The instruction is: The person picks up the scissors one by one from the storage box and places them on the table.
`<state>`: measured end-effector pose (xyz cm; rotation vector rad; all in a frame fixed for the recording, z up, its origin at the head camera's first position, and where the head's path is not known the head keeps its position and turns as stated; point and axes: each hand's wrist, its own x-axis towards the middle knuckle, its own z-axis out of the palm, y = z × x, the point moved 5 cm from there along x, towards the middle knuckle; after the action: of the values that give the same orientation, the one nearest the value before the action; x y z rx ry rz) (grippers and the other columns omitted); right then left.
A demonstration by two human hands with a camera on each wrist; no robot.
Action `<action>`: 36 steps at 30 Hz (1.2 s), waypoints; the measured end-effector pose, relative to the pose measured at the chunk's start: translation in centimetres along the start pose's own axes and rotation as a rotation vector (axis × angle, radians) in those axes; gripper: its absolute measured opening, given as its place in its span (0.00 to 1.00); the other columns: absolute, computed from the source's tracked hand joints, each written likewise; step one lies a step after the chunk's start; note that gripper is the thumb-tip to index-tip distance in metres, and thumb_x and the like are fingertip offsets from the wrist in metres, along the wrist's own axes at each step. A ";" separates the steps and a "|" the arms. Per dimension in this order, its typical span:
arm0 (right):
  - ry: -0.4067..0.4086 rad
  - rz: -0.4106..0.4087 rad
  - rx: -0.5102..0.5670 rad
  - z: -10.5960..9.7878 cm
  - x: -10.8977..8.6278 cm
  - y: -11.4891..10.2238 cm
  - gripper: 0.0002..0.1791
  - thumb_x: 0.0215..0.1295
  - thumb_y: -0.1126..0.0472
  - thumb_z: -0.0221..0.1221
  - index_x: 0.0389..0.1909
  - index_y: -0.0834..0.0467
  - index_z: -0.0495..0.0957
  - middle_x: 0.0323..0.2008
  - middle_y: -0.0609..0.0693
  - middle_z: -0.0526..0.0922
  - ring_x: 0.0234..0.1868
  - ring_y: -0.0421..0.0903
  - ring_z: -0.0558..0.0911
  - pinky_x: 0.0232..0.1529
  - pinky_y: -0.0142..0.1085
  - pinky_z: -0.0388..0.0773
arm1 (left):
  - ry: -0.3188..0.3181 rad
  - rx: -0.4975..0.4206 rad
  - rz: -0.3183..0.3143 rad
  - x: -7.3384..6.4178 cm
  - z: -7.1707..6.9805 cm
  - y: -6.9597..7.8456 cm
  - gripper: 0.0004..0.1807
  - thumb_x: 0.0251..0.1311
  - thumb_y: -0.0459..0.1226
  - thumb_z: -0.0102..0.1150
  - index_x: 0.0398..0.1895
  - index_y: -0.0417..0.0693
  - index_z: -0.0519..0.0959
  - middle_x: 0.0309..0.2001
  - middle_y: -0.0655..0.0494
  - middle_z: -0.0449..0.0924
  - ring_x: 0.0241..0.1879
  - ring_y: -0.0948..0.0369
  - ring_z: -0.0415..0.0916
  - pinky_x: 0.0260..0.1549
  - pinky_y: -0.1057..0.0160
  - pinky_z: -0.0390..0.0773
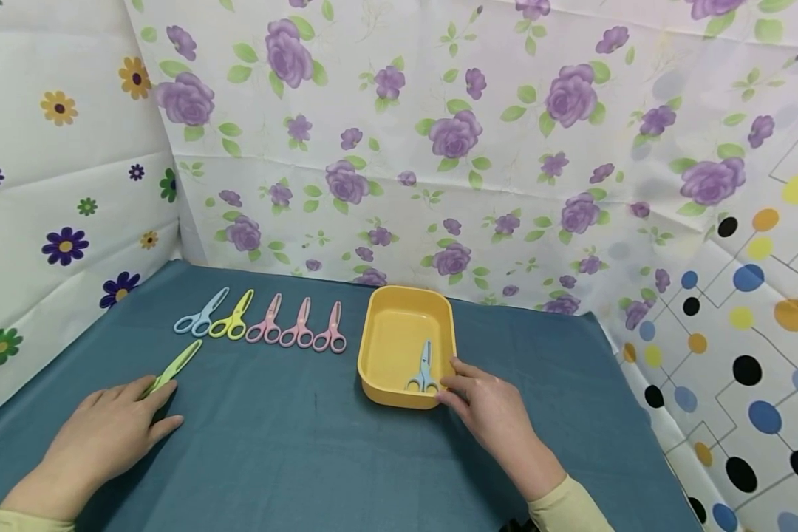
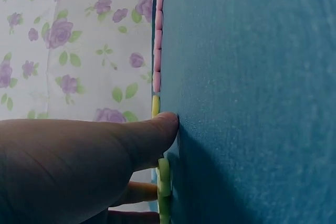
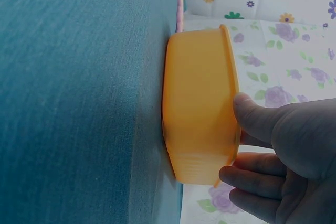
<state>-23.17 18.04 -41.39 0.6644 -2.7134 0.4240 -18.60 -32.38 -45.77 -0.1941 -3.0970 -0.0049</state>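
Observation:
Light green scissors (image 1: 177, 363) lie at the left of the cloth, their handles partly hidden under my left hand (image 1: 106, 428). Its fingers rest over those handles; the thumb is stretched out apart from them, as the left wrist view shows. My right hand (image 1: 488, 406) holds the near right corner of a yellow box (image 1: 406, 400), thumb and fingertips at the rim. Inside the box lie light blue scissors (image 1: 425, 367), points away from me. A row beyond the left hand has blue scissors (image 1: 202, 313), yellow scissors (image 1: 233, 316) and several pink scissors (image 1: 297, 325).
A blue-grey cloth (image 1: 273, 443) covers the table. Flowered sheeting (image 1: 406, 96) rises along the back, with more printed sheeting (image 1: 53, 170) at the left and dotted sheeting (image 1: 751, 318) at the right. A small dark object (image 1: 519, 525) shows at the bottom edge, near the right sleeve.

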 end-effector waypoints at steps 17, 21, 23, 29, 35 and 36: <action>-0.003 -0.004 -0.010 0.1 0.0 0.0 0.19 0.69 0.50 0.75 0.54 0.56 0.93 0.69 0.58 0.84 0.62 0.57 0.88 0.52 0.55 0.88 | -0.048 -0.001 -0.097 0.5 0.3 -1.0 0.44 0.74 0.62 0.64 0.72 0.31 0.77 0.64 0.20 0.73 0.61 0.22 0.70 0.56 0.19 0.65; -0.001 -0.013 -0.006 0.1 0.1 0.0 0.18 0.69 0.50 0.75 0.54 0.56 0.93 0.68 0.59 0.84 0.62 0.57 0.88 0.51 0.55 0.88 | -0.046 0.002 -0.102 0.5 0.3 -1.0 0.44 0.75 0.62 0.64 0.71 0.30 0.77 0.63 0.20 0.74 0.60 0.22 0.70 0.55 0.20 0.66; 0.000 -0.018 -0.001 0.1 0.1 0.0 0.18 0.69 0.50 0.75 0.53 0.56 0.93 0.68 0.59 0.84 0.62 0.57 0.88 0.51 0.55 0.88 | -0.042 0.004 -0.103 0.5 0.3 -0.9 0.44 0.75 0.62 0.63 0.71 0.30 0.78 0.63 0.20 0.74 0.60 0.22 0.70 0.55 0.20 0.66; 0.003 -0.020 0.006 0.1 0.1 0.0 0.18 0.69 0.50 0.75 0.53 0.56 0.93 0.68 0.59 0.84 0.62 0.57 0.88 0.51 0.55 0.88 | -0.029 0.005 -0.111 0.7 0.6 -0.9 0.43 0.75 0.62 0.64 0.70 0.29 0.78 0.61 0.21 0.74 0.59 0.22 0.70 0.55 0.20 0.66; 0.002 -0.017 0.001 0.1 0.0 0.0 0.18 0.69 0.50 0.75 0.54 0.56 0.93 0.68 0.59 0.84 0.63 0.57 0.88 0.52 0.55 0.88 | -0.031 0.007 -0.123 1.0 1.0 -1.2 0.45 0.75 0.63 0.63 0.70 0.29 0.78 0.60 0.21 0.74 0.58 0.22 0.69 0.56 0.20 0.66; 0.002 -0.016 0.000 0.1 0.0 0.0 0.18 0.69 0.50 0.75 0.54 0.56 0.93 0.68 0.59 0.84 0.63 0.57 0.88 0.52 0.55 0.88 | -0.032 0.007 -0.124 1.0 1.0 -1.2 0.45 0.75 0.64 0.63 0.70 0.29 0.78 0.60 0.21 0.73 0.58 0.22 0.69 0.56 0.20 0.66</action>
<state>-23.25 18.01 -41.51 0.6851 -2.7047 0.4209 -19.82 -33.44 -46.75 -0.0021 -3.1351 0.0053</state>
